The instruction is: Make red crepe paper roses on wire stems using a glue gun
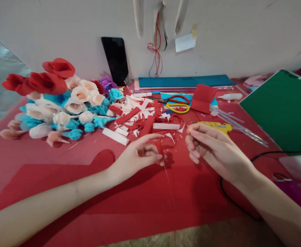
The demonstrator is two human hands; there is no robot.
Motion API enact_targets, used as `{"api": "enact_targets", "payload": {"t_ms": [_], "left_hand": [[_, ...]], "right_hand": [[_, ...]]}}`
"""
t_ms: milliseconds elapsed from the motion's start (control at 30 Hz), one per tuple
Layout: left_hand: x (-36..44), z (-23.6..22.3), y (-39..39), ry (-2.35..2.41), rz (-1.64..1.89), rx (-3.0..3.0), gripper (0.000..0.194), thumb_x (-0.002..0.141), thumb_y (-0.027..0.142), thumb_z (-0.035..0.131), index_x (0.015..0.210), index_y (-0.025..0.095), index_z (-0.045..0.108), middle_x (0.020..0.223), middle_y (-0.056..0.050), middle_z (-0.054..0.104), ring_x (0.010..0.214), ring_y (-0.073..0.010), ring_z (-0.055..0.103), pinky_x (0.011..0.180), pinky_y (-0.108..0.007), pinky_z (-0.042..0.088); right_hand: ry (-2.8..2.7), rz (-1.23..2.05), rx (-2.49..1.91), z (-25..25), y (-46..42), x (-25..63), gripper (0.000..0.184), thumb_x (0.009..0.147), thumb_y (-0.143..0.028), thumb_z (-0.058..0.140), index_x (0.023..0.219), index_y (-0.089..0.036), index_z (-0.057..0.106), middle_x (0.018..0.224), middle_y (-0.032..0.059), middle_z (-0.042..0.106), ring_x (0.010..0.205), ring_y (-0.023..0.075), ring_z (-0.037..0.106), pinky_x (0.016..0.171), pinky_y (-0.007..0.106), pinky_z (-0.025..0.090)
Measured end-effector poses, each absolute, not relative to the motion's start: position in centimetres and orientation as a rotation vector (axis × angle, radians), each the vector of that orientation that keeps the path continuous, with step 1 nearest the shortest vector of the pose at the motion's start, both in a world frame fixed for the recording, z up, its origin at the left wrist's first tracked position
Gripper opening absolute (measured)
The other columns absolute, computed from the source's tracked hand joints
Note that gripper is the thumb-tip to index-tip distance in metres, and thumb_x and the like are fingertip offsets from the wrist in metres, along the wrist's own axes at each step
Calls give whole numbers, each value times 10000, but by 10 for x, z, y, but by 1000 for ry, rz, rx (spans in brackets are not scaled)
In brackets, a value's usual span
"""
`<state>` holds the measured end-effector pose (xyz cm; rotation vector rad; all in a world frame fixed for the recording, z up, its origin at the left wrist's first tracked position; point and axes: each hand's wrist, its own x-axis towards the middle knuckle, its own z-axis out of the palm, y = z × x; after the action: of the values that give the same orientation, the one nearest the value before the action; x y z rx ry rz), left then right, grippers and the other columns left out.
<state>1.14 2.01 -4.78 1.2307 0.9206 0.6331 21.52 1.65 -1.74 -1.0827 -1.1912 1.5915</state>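
Observation:
My left hand [140,154] is closed on a small red paper piece [159,148] with a thin wire [168,175] hanging down from it. To its right, my right hand [212,145] is raised with thumb and forefinger pinched together. Whatever lies between those fingertips is too small to make out. Just behind the right hand lies a yellow glue gun [217,127], partly hidden. Red crepe paper [70,175] is spread under the left forearm, with a rounded red petal shape [106,156] at its upper edge.
Paper flowers [62,103] in red, cream and blue are heaped at left. Red and white scraps [140,116], scissors [176,104] and clear glue sticks [243,127] lie further back. A green board [281,109] leans at right, near a black cable [232,202]. A phone [115,60] stands against the wall.

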Motion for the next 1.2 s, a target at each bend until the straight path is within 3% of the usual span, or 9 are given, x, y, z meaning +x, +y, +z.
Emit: {"api": "enact_targets", "payload": {"t_ms": [200,300,500,600,700,833,1033,1200], "left_hand": [[8,-46,21,941,516,1455,166,721,218,633,833,139,541,834,-43,651,778,-146,628,733,-259,481],[4,-43,25,915,465,1566,130,693,191,648,792,140,583,859,-36,649,854,-161,605,815,-279,452],[-2,-34,32,919,412,1679,103,693,201,649,783,165,614,803,7,645,796,-138,597,747,-231,465],[-3,-28,32,933,400,1738,112,695,213,659,787,168,613,796,17,651,760,-125,603,711,-202,474],[-3,-20,29,946,418,1785,101,684,177,663,771,167,612,784,22,652,733,-117,603,687,-184,478],[-5,-12,25,897,454,1799,100,683,173,672,758,170,605,764,30,644,716,-104,601,677,-163,472],[-9,-4,23,874,480,1786,106,699,218,680,755,178,599,768,29,638,727,-105,609,694,-161,467],[-9,-7,23,856,387,1840,89,721,227,646,758,185,577,769,33,640,707,-100,609,650,-153,453]], "right_hand": [[-1325,1268,-1150,-17,25,228,68,852,-240,536,850,-172,530,647,-31,537,499,59,494,470,193,404],[-1399,1154,-1167,-14,26,233,72,869,-248,506,856,-179,524,669,-29,528,517,65,491,491,205,402],[-1794,1025,-1208,-11,13,221,125,830,-236,561,940,-189,595,638,-36,506,515,62,423,472,196,334],[-2248,1025,-1127,-19,5,212,247,806,-272,598,1033,-175,604,707,-5,552,588,85,466,544,214,366],[-2449,1006,-1032,-23,1,209,167,870,-239,507,945,-178,643,780,25,573,668,97,518,607,221,390],[-2126,1075,-993,-15,0,212,127,847,-191,539,808,-184,660,731,10,590,646,84,534,570,194,407],[-1294,1399,-1121,-8,4,215,118,823,-263,588,736,-228,660,638,-24,550,510,54,482,429,160,396],[-1051,1535,-1106,-13,12,213,77,791,-252,628,762,-227,695,722,-8,639,576,48,575,499,116,479]]}}
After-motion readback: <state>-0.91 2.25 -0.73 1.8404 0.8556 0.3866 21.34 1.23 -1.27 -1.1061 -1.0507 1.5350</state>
